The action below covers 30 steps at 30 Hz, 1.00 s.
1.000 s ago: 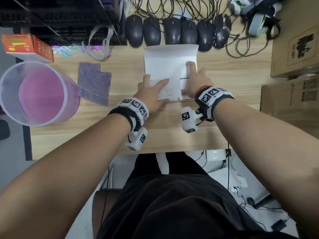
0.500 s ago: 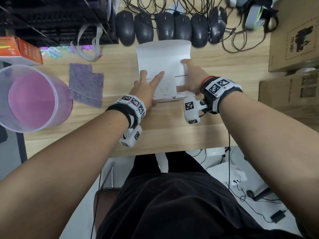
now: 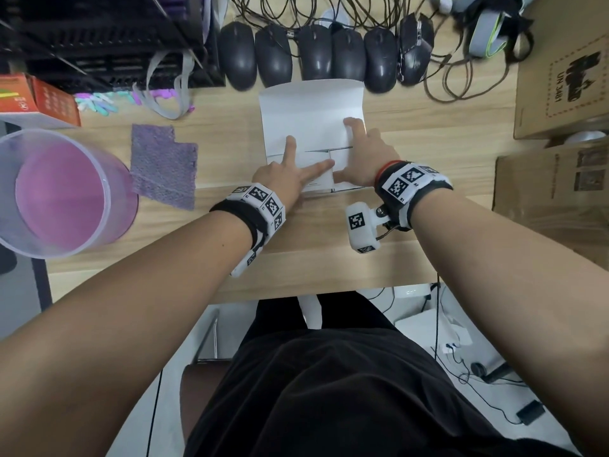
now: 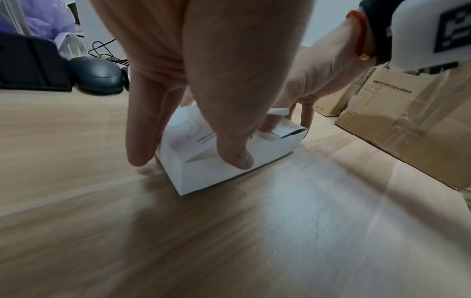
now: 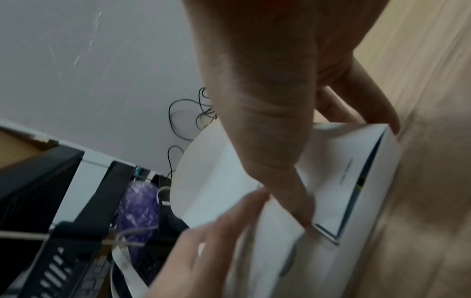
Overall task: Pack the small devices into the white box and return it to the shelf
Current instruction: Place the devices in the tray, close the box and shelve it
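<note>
White box (image 3: 309,120) on the wooden desk (image 3: 329,245), near the middle, just in front of a row of black mice (image 3: 316,54); its big lid flap stands open toward the mice; smaller flaps folded across the top; contents not visible. Left hand (image 3: 283,174) lies on the box's near-left part, fingers straight and spread, pressing a flap flat; thumb down the near wall in the left wrist view. Right hand (image 3: 362,156) on the right side, fingers straight against the edge, thumb on the top flap; neither hand curled round anything. Outward: purple cloth (image 3: 164,166) left of the box; pink-bottomed clear tub (image 3: 59,192) further left; cardboard cartons (image 3: 557,133) at right.
</note>
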{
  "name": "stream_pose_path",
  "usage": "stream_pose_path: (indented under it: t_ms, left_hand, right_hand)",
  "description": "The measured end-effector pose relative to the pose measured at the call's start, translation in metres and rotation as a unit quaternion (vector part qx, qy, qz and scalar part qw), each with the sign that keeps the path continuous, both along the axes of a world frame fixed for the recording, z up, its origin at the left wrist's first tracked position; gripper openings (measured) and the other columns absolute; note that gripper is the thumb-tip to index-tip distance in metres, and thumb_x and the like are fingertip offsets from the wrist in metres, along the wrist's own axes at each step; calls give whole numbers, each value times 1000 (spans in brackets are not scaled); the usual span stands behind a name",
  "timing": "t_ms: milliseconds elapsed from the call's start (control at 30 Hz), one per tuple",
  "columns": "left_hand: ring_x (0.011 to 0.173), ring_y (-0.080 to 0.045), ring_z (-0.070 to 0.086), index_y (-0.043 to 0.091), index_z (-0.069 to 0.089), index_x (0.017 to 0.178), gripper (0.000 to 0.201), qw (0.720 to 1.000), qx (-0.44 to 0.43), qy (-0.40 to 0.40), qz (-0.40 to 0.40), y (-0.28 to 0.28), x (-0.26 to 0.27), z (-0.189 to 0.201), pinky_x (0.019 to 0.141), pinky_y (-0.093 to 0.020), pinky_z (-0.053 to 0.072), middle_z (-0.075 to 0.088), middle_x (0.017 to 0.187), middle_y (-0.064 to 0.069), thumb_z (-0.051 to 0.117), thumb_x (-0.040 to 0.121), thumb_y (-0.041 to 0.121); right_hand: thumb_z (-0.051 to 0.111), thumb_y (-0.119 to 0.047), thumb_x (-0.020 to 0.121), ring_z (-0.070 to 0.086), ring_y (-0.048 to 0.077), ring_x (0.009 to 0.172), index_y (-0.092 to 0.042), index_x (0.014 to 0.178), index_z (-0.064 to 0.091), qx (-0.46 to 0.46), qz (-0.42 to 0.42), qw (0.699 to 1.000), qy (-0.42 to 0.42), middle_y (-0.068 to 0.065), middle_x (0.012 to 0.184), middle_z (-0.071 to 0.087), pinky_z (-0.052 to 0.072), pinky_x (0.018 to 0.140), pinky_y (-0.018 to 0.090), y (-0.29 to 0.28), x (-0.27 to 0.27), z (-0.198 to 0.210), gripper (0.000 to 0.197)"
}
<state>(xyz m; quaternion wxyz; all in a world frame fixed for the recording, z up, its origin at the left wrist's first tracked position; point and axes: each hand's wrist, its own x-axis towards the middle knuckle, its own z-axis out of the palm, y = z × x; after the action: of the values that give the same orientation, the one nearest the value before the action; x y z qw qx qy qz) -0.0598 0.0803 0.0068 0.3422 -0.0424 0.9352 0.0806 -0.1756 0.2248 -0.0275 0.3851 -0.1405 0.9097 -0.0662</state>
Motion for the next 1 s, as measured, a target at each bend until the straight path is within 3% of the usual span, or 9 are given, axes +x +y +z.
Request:
stream_pose_path:
  t_ms: [67,133,200,300,433,600,733,933,1000]
  left_hand:
    - [55,-22,41,66,-3,144,104,1000,0,-10,6,1,0,0,54,-35,42,-7,161,-17,39,92,-13]
    - [56,-22,41,67,-3,143,106,1000,-1,-13,8,2,2,-2,56,-35,44,-11,162,-16,38,92,-16]
    - [55,-22,41,67,-4,144,105,1000,-2,-10,11,3,2,-4,55,-35,44,-11,162,-17,36,92,-16]
    - [55,-22,41,66,-2,144,101,1000,0,-11,11,2,2,-4,54,-35,43,-11,162,-17,39,94,-11]
    - [61,-24,45,64,-3,146,95,1000,2,-5,14,-2,4,-5,57,-35,43,-12,162,-16,43,97,-4]
    - [51,-21,40,61,-12,147,105,1000,-10,16,4,-2,7,-8,49,-34,40,-10,162,-20,44,92,-9]
    - [63,-26,50,63,-16,144,102,1000,9,20,20,-7,9,-19,51,-34,43,-13,162,-18,63,96,19]
    - [68,-30,53,60,-15,146,98,999,18,18,23,-8,7,-21,61,-38,52,-12,162,-19,65,93,37]
    - [65,-30,53,62,-16,144,100,999,17,26,16,-10,9,-25,60,-38,52,-10,162,-19,65,95,31]
  right_hand:
    - [84,-44,66,58,41,110,-41,148,9,-5,8,1000,-20,12,143,36,52,85,45,1,-5,1,111]
    - [86,-41,68,60,38,106,-41,149,10,-17,5,999,-50,13,142,36,57,83,50,2,-12,4,111]
    - [86,-49,64,61,35,101,-42,148,9,-22,0,998,-67,11,140,36,58,79,51,2,-14,8,114]
    - [85,-61,56,61,36,101,-43,147,8,-11,-1,999,-52,9,141,34,57,80,47,0,-8,8,121]
    - [85,-60,59,60,40,106,-38,147,12,-10,4,1000,-1,10,136,40,49,83,45,0,1,3,117]
    - [86,-61,56,59,38,107,-39,146,15,-32,-19,999,29,7,137,40,48,85,44,3,9,1,117]
    - [86,-53,63,58,35,113,-38,149,14,-47,-9,999,22,8,137,43,48,92,46,6,5,0,113]
    - [85,-64,55,57,35,114,-40,148,11,-45,-13,999,19,6,140,39,48,93,45,4,6,1,121]
    - [85,-64,54,58,36,113,-40,148,12,-43,-18,999,24,6,141,39,48,91,45,3,9,0,122]
